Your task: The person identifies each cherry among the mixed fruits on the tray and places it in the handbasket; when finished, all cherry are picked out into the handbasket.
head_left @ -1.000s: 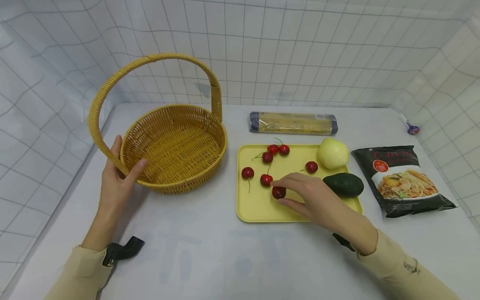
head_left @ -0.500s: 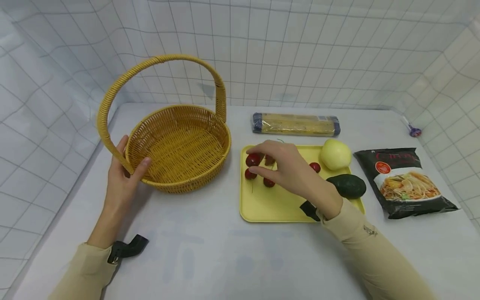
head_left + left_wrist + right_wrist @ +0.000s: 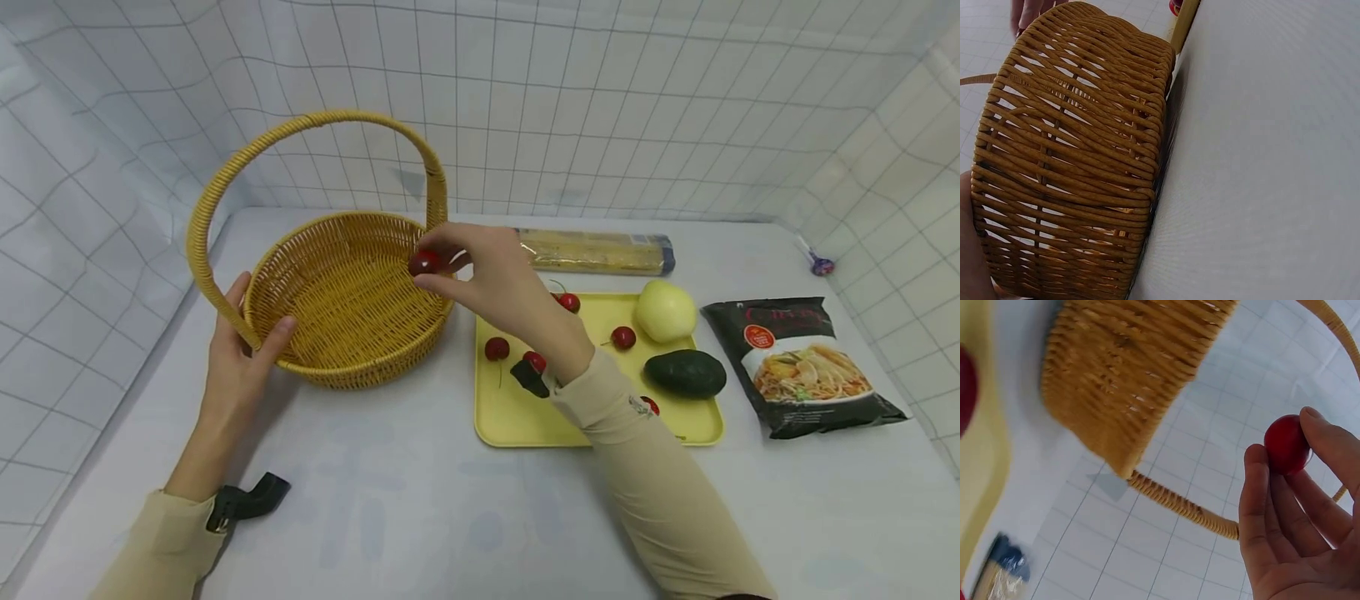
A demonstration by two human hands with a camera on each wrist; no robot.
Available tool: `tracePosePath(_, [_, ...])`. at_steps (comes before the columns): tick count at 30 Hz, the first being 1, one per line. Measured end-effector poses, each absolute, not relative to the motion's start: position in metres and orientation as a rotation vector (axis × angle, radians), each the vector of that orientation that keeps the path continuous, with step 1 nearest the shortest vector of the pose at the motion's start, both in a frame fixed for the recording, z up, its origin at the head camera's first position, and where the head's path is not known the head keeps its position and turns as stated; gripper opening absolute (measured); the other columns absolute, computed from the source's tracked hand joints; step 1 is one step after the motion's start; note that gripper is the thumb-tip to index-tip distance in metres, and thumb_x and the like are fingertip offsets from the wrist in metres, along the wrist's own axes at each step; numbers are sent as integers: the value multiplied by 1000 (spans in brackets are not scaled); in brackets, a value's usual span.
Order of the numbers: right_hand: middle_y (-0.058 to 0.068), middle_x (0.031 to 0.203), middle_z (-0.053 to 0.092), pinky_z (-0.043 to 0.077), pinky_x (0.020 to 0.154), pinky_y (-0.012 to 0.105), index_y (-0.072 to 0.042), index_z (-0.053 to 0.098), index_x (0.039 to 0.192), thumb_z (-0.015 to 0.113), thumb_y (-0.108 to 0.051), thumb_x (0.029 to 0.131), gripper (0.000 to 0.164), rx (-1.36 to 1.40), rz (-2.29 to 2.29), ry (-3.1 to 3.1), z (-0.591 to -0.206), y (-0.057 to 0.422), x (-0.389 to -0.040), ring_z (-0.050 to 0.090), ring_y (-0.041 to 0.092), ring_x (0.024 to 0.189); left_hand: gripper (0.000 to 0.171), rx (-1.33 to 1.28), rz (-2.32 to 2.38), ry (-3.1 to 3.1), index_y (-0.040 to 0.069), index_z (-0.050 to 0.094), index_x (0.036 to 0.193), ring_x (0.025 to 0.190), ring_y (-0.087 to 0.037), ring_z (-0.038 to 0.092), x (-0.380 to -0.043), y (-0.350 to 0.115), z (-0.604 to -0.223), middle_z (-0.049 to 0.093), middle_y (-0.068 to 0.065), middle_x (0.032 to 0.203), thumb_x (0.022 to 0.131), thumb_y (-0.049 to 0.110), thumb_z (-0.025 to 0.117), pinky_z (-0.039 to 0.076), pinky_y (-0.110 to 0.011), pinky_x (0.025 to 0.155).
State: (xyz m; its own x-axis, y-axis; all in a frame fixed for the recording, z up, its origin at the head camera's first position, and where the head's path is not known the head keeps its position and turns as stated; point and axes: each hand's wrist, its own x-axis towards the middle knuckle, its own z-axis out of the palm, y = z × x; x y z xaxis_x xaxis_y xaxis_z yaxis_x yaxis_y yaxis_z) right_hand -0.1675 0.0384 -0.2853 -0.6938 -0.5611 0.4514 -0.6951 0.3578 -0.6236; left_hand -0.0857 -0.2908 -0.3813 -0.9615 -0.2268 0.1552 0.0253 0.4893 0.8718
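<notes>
My left hand (image 3: 243,342) grips the yellow wicker basket (image 3: 352,371) at its left rim, by the foot of the handle (image 3: 315,121). Its thumb lies over the rim and its fingers are outside. In the left wrist view the woven side (image 3: 1072,156) stands on the white table. My right hand (image 3: 495,279) pinches a dark red cherry (image 3: 425,262) between thumb and fingertips, over the basket's right rim. No stem shows on this cherry (image 3: 1287,445) in the right wrist view. Several cherries, one a stemmed cherry (image 3: 497,348), lie on the yellow tray (image 3: 517,429), partly hidden by my right arm.
The tray also bears a pale green round fruit (image 3: 666,311) and a dark green avocado (image 3: 685,373). Behind it lies a pack of pasta (image 3: 600,252). A black food packet (image 3: 802,367) is at the right, with a wrapped lollipop (image 3: 822,265) farther back.
My right hand has carried the cherry from the tray leftward and up to the basket's right rim. My left hand has stayed on the basket.
</notes>
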Motion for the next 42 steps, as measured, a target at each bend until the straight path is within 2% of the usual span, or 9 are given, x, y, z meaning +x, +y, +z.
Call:
tracePosePath(5, [1,110,77,56,85,22,-7,76,121,81,-22,95,30,1081,1273,-2511,-290,23,-172,70,9,95,80,170,-1500,-2471,40,15,168,150,-31,39,-84,-290,-383,33,-10,170,105,34,62,34,-34,117])
tracePosePath(8, [2,110,77,56,84,23,-8,76,121,81,-23,95,31,1030,1226,-2571,-299,17,-173,69,9,93,80,150,-1506,-2477,42,14,168,151,-33,38,-85,-289,-383,32,-10,171,105,34,62,33,-41,119])
tracePosePath(14, [5,114,77,57,87,26,-5,73,127,79,-23,96,36,996,1262,-2564,-312,8,-175,71,12,95,80,128,-1493,-2477,42,14,168,153,-36,36,-86,-290,-379,31,-13,171,105,35,62,31,-44,121])
tracePosePath(22, [8,117,77,58,90,25,-3,71,132,77,-15,98,36,938,1323,-2531,-311,14,-176,74,16,99,80,113,-1490,-2485,42,13,168,154,-42,34,-88,-288,-376,31,-17,171,105,36,61,28,-62,119])
tracePosePath(30, [10,116,76,57,92,25,-2,68,135,74,-14,100,37,968,1349,-2482,-312,29,-184,74,16,99,81,129,-1499,-2482,39,13,169,155,-38,33,-86,-290,-377,26,-10,173,105,36,62,31,-49,121])
tracePosePath(36, [13,120,74,58,94,31,0,68,133,74,-11,100,36,900,1347,-2491,-315,57,-186,74,21,102,80,103,-1520,-2468,40,14,169,152,-33,37,-89,-291,-379,27,-9,172,105,33,62,38,-27,112])
tracePosePath(42, [13,123,74,57,98,37,-1,69,131,74,-12,99,33,819,1333,-2561,-316,84,-183,74,24,104,81,100,-1530,-2466,38,13,169,150,-32,39,-88,-291,-381,30,-12,171,105,32,62,41,-18,104])
